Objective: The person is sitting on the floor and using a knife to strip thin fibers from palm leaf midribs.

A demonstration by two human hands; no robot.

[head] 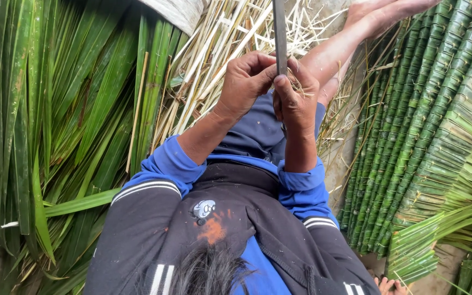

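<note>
Person is sitting on the ground, head cam looking down over dark hair & a black jacket w/ blue sleeves [167, 161]. Both hands are up in front of the chest, touching each other. Left hand [245, 82] is curling shut, fingers pinching something thin at the base of a long grey blade [279, 33]; can't tell exactly what, prob a leaf rib or strip. Right hand [296, 101] is closing tight round the lower end of the blade, thumb pressing up along its flat.

Blade is standing almost upright in the view, long axis running away from the body, rising straight out of the right hand's grip, tip out of view at the top. Right hand is the one bearing it; left is just beside, on the blade's left.

No real containers. Loose green palm leaves [66, 120] are piling on the left, pale dry leaf ribs [219, 49] are lying ahead under the hands, & stitched rows of folded green leaf [427, 98] are lying on the right. Bare legs [350, 38] are stretching out beyond the hands
</note>
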